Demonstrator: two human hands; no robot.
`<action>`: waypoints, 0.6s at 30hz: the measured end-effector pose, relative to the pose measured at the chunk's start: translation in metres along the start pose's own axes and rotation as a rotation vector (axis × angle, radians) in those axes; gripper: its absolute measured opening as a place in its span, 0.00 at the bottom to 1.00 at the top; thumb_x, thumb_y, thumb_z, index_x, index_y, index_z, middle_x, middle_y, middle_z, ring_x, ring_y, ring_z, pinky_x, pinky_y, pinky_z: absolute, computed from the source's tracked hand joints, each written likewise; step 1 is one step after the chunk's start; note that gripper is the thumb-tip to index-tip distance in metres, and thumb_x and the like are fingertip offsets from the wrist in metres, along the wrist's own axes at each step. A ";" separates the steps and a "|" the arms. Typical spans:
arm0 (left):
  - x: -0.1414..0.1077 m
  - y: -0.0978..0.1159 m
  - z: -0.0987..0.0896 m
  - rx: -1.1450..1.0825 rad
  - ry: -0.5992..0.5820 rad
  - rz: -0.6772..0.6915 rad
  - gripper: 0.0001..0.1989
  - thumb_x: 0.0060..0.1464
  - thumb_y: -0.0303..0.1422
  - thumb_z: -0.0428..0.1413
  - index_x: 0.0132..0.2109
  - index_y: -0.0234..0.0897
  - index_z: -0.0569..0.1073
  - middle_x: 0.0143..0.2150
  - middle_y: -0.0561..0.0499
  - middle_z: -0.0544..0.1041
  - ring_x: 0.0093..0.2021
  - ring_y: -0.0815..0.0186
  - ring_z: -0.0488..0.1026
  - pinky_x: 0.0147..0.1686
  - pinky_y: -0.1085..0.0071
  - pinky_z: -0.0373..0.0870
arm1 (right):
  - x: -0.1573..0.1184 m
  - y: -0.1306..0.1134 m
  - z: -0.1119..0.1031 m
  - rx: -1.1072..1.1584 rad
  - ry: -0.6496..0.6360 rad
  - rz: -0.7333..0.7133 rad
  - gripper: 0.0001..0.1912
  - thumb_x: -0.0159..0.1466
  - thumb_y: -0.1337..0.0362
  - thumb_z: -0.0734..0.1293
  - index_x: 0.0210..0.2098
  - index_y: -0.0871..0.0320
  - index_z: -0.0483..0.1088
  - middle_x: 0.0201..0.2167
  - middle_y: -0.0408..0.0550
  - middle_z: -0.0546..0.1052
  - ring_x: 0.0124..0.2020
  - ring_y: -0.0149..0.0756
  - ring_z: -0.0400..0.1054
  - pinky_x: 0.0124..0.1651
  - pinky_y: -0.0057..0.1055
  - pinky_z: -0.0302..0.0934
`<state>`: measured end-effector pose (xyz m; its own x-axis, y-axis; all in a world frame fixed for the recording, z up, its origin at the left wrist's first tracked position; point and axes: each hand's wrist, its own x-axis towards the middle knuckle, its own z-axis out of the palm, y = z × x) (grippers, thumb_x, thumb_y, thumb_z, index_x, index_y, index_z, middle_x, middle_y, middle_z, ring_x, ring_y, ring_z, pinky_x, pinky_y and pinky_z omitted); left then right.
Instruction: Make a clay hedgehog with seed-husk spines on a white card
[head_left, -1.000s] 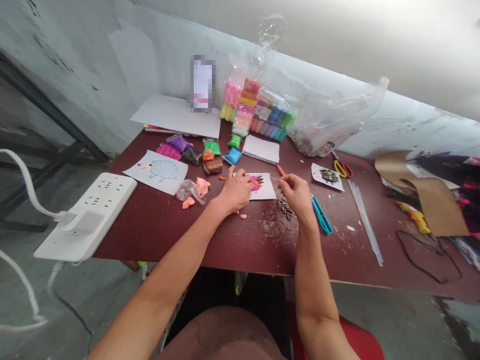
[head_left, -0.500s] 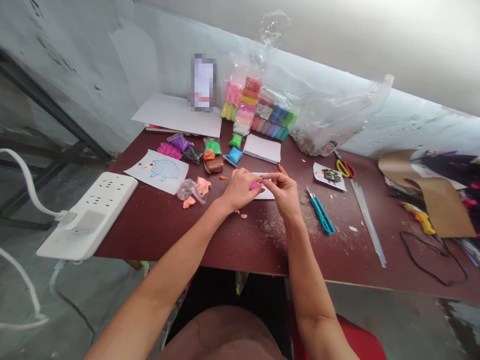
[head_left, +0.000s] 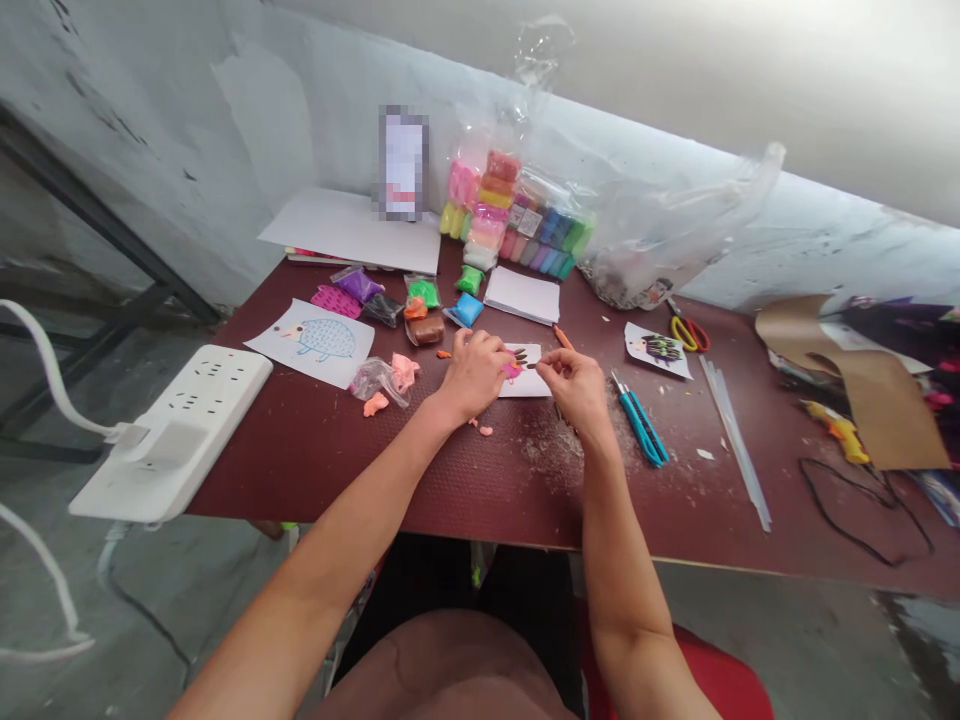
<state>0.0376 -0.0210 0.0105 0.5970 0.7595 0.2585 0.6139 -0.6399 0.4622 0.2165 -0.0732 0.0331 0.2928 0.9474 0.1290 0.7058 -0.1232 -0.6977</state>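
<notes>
My left hand (head_left: 474, 378) presses on a white card (head_left: 525, 385), and its fingers touch the card's left side. On the card lies a pink clay figure (head_left: 511, 371) with dark seed spikes (head_left: 519, 354) along its top. My right hand (head_left: 577, 388) hovers just right of it, with thumb and fingers pinched on a small dark seed (head_left: 531, 365). Below that hand, a pile of dark seeds (head_left: 561, 412) is mostly hidden.
Around the hands lie an orange stick (head_left: 562, 338), teal-handled craft knife (head_left: 639, 428), small clay bags, and clay scraps on the maroon table (head_left: 315, 470). Farther off are a hedgehog drawing (head_left: 315, 342), scissors (head_left: 688, 334), glue sticks (head_left: 735, 440), and a power strip (head_left: 172, 430).
My right hand has moved left from the seed pile to beside the card, with a seed pinched in it. Both hands drew close, then parted slightly. My left hand stays on the card.
</notes>
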 end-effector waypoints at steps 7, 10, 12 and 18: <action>-0.002 -0.001 0.008 0.157 -0.063 0.055 0.16 0.66 0.24 0.52 0.46 0.42 0.85 0.51 0.45 0.84 0.54 0.53 0.69 0.63 0.46 0.56 | 0.006 0.004 0.013 -0.108 0.006 0.165 0.09 0.58 0.62 0.67 0.27 0.58 0.78 0.23 0.46 0.78 0.27 0.36 0.67 0.34 0.31 0.56; -0.002 -0.001 0.009 0.162 -0.065 0.069 0.16 0.66 0.24 0.52 0.45 0.44 0.85 0.51 0.46 0.84 0.54 0.53 0.69 0.63 0.45 0.56 | 0.008 0.002 0.019 -0.141 -0.012 0.163 0.10 0.59 0.62 0.66 0.27 0.58 0.77 0.24 0.47 0.79 0.27 0.36 0.68 0.34 0.31 0.55; -0.002 -0.001 0.009 0.168 -0.055 0.074 0.16 0.65 0.24 0.52 0.44 0.44 0.85 0.51 0.47 0.84 0.54 0.53 0.69 0.63 0.45 0.56 | 0.009 0.001 0.021 -0.153 -0.006 0.164 0.10 0.60 0.62 0.66 0.27 0.58 0.77 0.25 0.47 0.80 0.27 0.37 0.69 0.34 0.31 0.56; -0.002 0.000 0.009 0.175 -0.064 0.070 0.16 0.65 0.23 0.51 0.46 0.41 0.84 0.49 0.45 0.84 0.54 0.52 0.70 0.65 0.43 0.54 | 0.009 -0.001 0.026 -0.250 -0.032 0.183 0.10 0.61 0.63 0.66 0.28 0.58 0.78 0.26 0.48 0.81 0.28 0.38 0.70 0.34 0.31 0.56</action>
<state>0.0409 -0.0232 0.0022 0.6695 0.7071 0.2274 0.6470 -0.7056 0.2892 0.2020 -0.0567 0.0165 0.4119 0.9112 -0.0083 0.7813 -0.3579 -0.5114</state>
